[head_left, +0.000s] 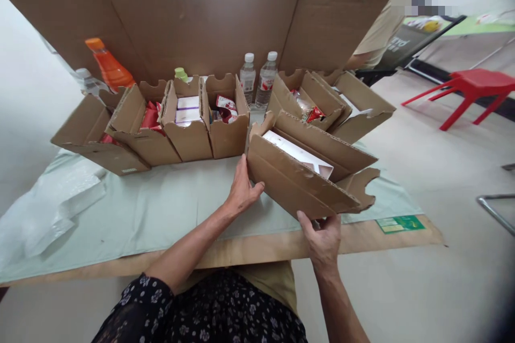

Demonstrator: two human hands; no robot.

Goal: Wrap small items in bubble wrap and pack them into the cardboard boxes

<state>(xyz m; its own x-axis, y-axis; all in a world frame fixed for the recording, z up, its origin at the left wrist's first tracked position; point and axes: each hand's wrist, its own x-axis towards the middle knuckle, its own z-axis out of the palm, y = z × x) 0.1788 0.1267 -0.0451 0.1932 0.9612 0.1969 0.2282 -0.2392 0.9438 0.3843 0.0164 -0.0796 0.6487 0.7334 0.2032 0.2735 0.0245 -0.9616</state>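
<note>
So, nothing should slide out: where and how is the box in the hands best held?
I'd take the cardboard box low at both ends: left hand on its left end, right hand from below, nearer the right. It's long, open-topped and holds a white carton, so support underneath looks safer than its notched rim.

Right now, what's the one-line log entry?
left hand: at left end of cardboard box | right hand: at its lower right edge | inside: white item | behind: clear bottles

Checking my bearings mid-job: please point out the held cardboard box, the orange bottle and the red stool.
Held cardboard box (295,185), head view: on its near side wall.
Orange bottle (113,71), head view: on its body.
Red stool (483,78), head view: on its seat.
</note>
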